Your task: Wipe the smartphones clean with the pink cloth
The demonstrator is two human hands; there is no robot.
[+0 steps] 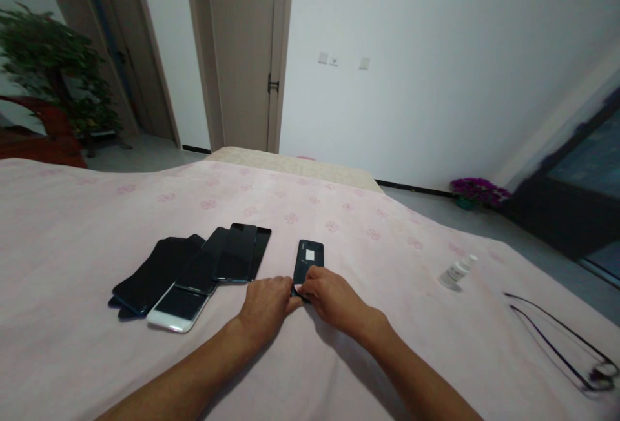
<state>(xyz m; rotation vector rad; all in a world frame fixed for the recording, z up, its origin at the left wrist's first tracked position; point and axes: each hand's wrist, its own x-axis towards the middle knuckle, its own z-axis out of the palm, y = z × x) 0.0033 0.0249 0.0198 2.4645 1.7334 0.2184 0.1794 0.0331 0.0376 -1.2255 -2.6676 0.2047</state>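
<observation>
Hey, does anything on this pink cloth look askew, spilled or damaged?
Mainly the piled phones, to the left of the left hand: they overlap at uneven angles rather than stacking squarely. The white bottle seems to lean, but wide-angle distortion may cause that. I see no spill or clear damage.

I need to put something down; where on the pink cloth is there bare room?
Bare pink cloth lies between the right hand and the white bottle, and beyond the handled phone. Crowded: left of the left hand, among the overlapping phones.
</observation>
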